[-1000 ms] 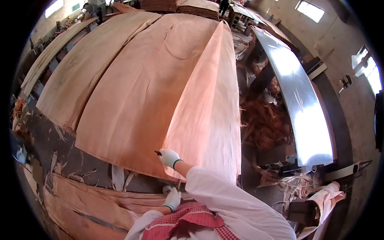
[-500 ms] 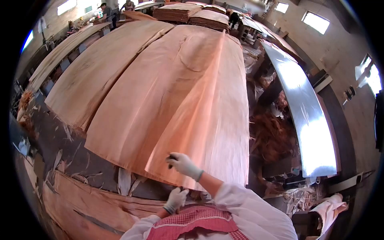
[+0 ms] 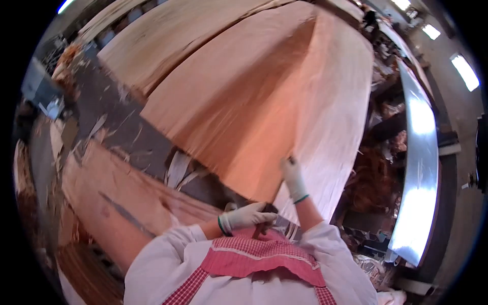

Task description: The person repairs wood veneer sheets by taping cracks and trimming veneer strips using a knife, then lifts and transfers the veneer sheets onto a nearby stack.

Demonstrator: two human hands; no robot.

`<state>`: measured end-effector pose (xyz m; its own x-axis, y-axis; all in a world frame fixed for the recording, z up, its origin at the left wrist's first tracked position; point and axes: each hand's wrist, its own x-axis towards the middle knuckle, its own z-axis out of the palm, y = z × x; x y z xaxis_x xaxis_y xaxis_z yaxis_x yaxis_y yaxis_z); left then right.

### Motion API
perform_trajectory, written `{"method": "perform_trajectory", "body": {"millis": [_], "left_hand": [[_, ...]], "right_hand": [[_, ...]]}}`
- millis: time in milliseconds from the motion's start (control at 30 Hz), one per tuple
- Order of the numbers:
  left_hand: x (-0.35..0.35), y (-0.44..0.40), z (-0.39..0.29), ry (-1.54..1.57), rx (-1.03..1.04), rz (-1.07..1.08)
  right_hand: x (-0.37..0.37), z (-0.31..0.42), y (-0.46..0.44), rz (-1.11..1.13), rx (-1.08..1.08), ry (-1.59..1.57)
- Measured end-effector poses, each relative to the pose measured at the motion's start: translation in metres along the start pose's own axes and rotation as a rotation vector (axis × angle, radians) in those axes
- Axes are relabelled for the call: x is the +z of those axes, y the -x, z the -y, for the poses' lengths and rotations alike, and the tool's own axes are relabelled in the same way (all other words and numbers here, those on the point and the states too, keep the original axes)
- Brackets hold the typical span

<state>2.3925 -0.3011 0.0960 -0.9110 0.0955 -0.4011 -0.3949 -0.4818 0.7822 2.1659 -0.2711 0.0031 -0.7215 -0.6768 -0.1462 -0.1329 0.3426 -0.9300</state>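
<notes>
A large sheet of thin wood veneer (image 3: 213, 107) lies in front of me, its right part raised in an orange-lit fold (image 3: 269, 147). My left hand (image 3: 249, 217), in a white glove, is closed at the sheet's near corner, round a dark object (image 3: 269, 209) too small to identify. My right hand (image 3: 293, 178), also gloved, is closed over the fold's right side; a small dark thing shows at its fingertips, and I cannot make out what it is.
More veneer (image 3: 168, 40) lies at the upper left. Loose sheets (image 3: 117, 198) are at the lower left, with scraps on the floor (image 3: 101, 86). A long shiny metal sheet (image 3: 419, 168) stands on the right, beside reddish shavings (image 3: 373, 178). A person (image 3: 370, 20) is far off.
The view has turned left and down. The fold's free edge has come over to the right. My right hand has moved right and forward, and my left hand has moved to the near corner.
</notes>
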Motion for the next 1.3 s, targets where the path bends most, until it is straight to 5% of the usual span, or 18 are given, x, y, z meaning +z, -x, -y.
{"method": "perform_trajectory", "body": {"millis": [100,133,167,200,267,333,467,600,833,967,1067,1167,1200,1300], "left_hand": [[-0.043,0.027,0.016,0.29,0.075,0.299],[-0.058,0.032,0.019,0.373,0.125,0.299],[-0.093,0.017,0.025,-0.588,0.185,0.174],[-0.129,0.022,0.029,-0.637,0.118,-0.037],[-0.201,0.036,0.035,0.151,0.085,-0.628],[-0.27,0.047,0.033,0.622,0.318,-0.971],[-0.331,0.044,0.011,0.82,0.691,-1.066],[-0.263,0.034,-0.047,0.496,0.961,-1.229],[-0.095,0.042,-0.116,0.298,0.949,-1.16],[-0.042,0.024,-0.105,0.189,1.111,-0.879],[0.067,0.03,-0.114,-0.071,1.007,-0.982],[0.149,0.019,-0.084,-0.323,1.012,-0.818],[0.174,0.012,-0.064,-0.006,0.852,-0.621],[0.256,-0.009,-0.026,-0.391,1.023,-0.359]], "right_hand": [[-0.018,0.12,0.025,0.022,0.145,-0.286],[-0.022,0.108,0.015,0.018,0.037,-0.365],[-0.031,0.119,0.015,-0.008,0.07,-0.345],[-0.034,0.127,0.02,-0.083,0.03,-0.408],[-0.05,0.131,0.025,-0.055,0.142,-0.557],[-0.058,0.11,0.031,-0.087,0.185,-0.546],[-0.059,0.091,0.041,-0.26,0.138,-0.108],[-0.073,0.103,0.054,-0.34,0.029,-0.045],[-0.164,0.125,0.101,-0.36,0.0,-0.092],[-0.238,0.124,0.14,-0.371,-0.029,-0.101],[-0.29,0.112,0.184,-0.38,-0.044,-0.046],[-0.334,0.082,0.234,-0.404,-0.012,-0.062],[-0.347,0.071,0.251,-0.411,-0.002,-0.077],[-0.394,0.05,0.302,-0.431,0.033,-0.16]]}}
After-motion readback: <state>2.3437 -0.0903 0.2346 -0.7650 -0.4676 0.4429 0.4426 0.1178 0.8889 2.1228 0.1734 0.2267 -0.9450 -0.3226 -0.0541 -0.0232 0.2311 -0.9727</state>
